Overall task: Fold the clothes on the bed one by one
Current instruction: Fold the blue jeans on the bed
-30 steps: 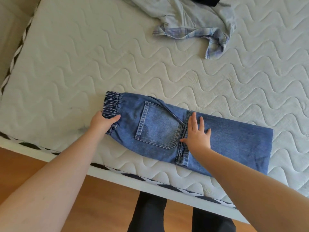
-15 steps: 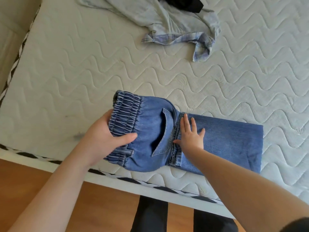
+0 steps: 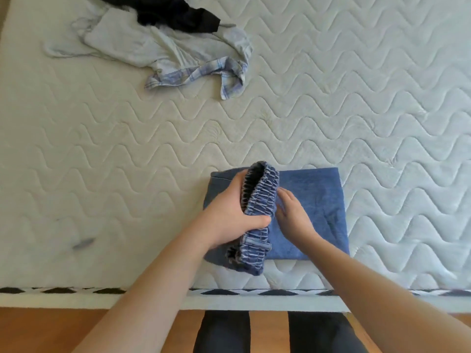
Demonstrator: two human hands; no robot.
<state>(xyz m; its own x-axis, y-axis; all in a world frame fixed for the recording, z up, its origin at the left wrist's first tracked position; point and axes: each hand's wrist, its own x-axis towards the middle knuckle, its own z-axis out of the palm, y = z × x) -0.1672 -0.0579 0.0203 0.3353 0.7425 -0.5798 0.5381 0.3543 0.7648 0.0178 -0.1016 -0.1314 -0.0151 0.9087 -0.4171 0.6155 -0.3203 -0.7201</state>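
Blue jeans (image 3: pixel 316 200) lie partly folded near the front edge of the white quilted mattress (image 3: pixel 331 110). My left hand (image 3: pixel 229 215) grips the elastic waistband (image 3: pixel 260 200) and holds it raised over the folded legs. My right hand (image 3: pixel 290 215) rests flat on the denim just right of the waistband, its fingertips tucked under the lifted fabric.
A pale shirt with a blue checked edge (image 3: pixel 165 54) lies crumpled at the back left, with a black garment (image 3: pixel 178 14) on top of it. The bed's front edge (image 3: pixel 76 296) runs across below, wooden floor and my dark-trousered legs (image 3: pixel 224 332) beneath it.
My left hand has carried the waistband rightward over the jeans, folding the top part onto the legs. My right hand stayed pressed at the fold line. The view shifted toward the bed.
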